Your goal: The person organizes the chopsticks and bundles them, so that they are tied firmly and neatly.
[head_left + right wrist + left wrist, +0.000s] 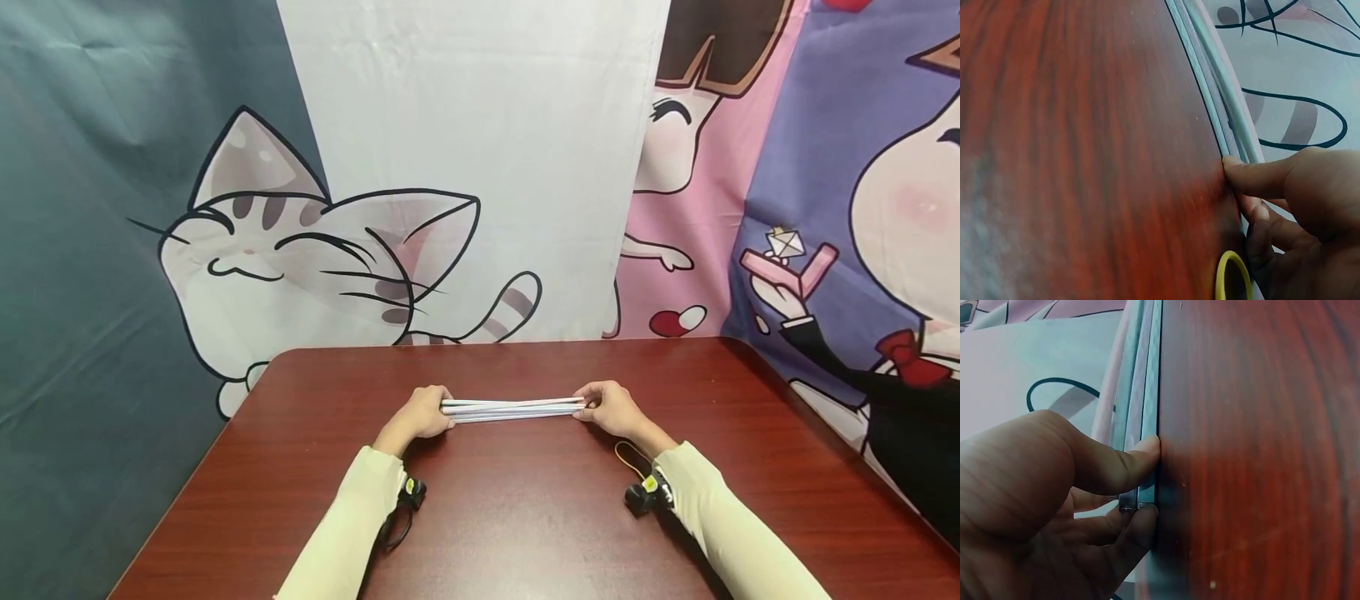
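A bundle of long, slim, whitish rods or strips (513, 410) lies sideways between the two hands, low over the far part of the table. My left hand (429, 412) grips its left end, thumb on the near side; in the left wrist view squared-off ends of the strips (1150, 394) show between thumb and fingers. My right hand (611, 408) pinches the right end, and in the right wrist view its thumb presses on the strips (1207, 81) close to the tabletop. What exactly the strips are, I cannot tell.
The reddish-brown wooden table (510, 517) has rounded far corners. Behind it hangs a cloth backdrop (480, 108) with cartoon figures. Black wrist cameras (640, 498) hang at both sleeves, the right one with a yellow loop (1230, 262).
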